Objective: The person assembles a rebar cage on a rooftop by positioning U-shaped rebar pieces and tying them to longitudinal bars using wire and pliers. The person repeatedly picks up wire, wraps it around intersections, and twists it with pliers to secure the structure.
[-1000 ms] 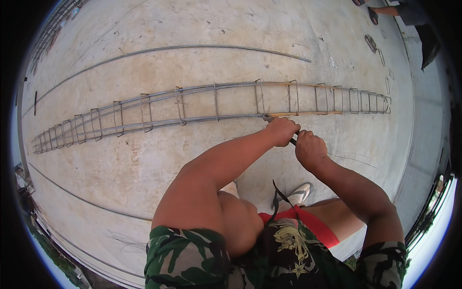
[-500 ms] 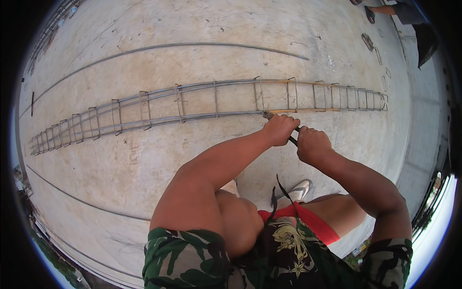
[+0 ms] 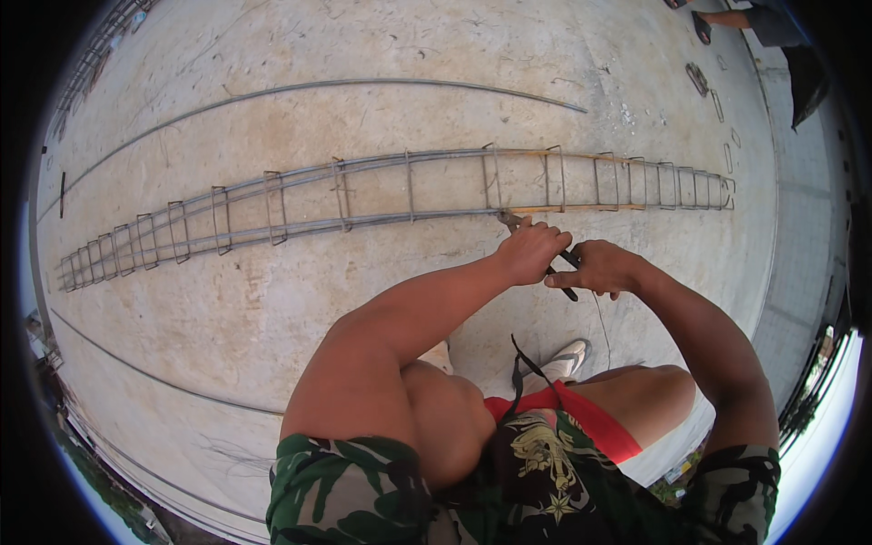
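Observation:
A long rebar cage (image 3: 372,219) of several bars and square stirrups lies across the concrete in front of me. The jaws of dark metal pincers (image 3: 508,218) are at its near bar, close to a rust-coloured stretch. My left hand (image 3: 534,252) is wrapped round the pincers just behind the jaws. Their two dark handles stand spread apart. At the handle ends is my right hand (image 3: 601,269), thumb and fingers loosely around them. A thin strand like tie wire (image 3: 602,320) trails below it; whether the hand holds it I cannot tell.
A single rebar (image 3: 363,82) lies beyond the cage, another (image 3: 163,366) at near left. Loose stirrups (image 3: 697,79) lie at far right, near another person's foot (image 3: 702,27). My shoe (image 3: 570,357) is below my hands.
The pincers' handles have spread apart. My right hand has loosened from a tight fist, its thumb now stretched along a handle. The thin strand has come into view below it.

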The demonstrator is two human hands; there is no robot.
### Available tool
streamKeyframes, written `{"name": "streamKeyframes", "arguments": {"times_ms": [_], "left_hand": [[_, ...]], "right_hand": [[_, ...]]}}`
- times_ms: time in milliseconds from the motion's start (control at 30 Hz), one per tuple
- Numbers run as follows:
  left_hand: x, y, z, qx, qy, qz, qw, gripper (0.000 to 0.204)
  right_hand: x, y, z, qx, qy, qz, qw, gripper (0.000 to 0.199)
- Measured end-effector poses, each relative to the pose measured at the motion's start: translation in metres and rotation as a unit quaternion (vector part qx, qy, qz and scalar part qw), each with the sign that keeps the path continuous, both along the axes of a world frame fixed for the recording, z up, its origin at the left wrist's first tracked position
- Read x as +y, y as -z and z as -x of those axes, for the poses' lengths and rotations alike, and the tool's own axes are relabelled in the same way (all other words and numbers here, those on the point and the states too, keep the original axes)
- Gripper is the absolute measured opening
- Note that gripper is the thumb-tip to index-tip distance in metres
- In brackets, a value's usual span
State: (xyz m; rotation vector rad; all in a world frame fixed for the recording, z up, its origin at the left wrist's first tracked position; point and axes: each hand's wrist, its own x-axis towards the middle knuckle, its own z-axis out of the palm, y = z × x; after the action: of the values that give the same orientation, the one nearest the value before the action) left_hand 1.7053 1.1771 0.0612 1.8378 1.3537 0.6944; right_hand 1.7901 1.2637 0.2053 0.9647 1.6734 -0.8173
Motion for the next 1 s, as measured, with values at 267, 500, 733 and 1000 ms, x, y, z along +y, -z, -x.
{"name": "streamKeyframes", "arguments": {"times_ms": [267,500,733,1000], "left_hand": [[0.002,0.001,0.006,-0.056,0.043,0.030,0.997,0.038],[-0.013,0.015,0.002,-0.021,-0.060,-0.123,0.990,0.039],[0.016,-0.007,0.007,0.015,0.150,0.150,0.977,0.022],[-0.007,0.025,-0.006,0.129,0.072,0.216,0.965,0.032]], "right_hand": [[-0.007,-0.007,0.012,-0.097,-0.077,0.033,0.992,0.032],[-0.009,0.011,-0.027,0.040,0.386,0.172,0.906,0.062],[0.000,0.004,-0.027,0.012,0.083,0.107,0.991,0.050],[-0.010,0.037,-0.079,0.116,0.117,-0.060,0.984,0.061]]}}
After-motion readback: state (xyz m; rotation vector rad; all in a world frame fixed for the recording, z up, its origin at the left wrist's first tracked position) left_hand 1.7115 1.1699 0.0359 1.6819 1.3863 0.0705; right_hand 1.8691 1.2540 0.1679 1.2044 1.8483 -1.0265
